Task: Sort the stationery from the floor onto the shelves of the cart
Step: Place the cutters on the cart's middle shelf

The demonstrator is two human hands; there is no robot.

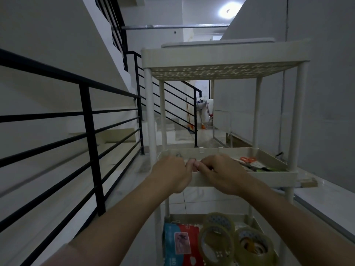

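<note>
**A:** Where are you in the sort?

**B:** You're at the middle shelf (pixel 272 174) of the cart (pixel 226 60), placing or arranging something small at its near rim. Your left hand (pixel 171 173) and right hand (pixel 221 173) meet there, thumbs almost touching.

**A:** Holding what?

**B:** I can't tell. Your fingers curl over the rim and hide whatever is pinched, if anything; I can't say whether either grip is closed on an item.

**A:** And the stationery?

**B:** Orange-handled scissors (pixel 247 159) lie with a few other items at the right of that shelf. Tape rolls (pixel 217 239) and a red-and-blue packet (pixel 180 244) sit on the bottom shelf. The top shelf's surface is out of sight.

**A:** Pose?

**B:** Both forearms reach straight forward, wrists level, palms down.

**A:** Next?

**B:** Probably let go inside the rim, then look down to the floor for what remains; none of it shows from here.
</note>
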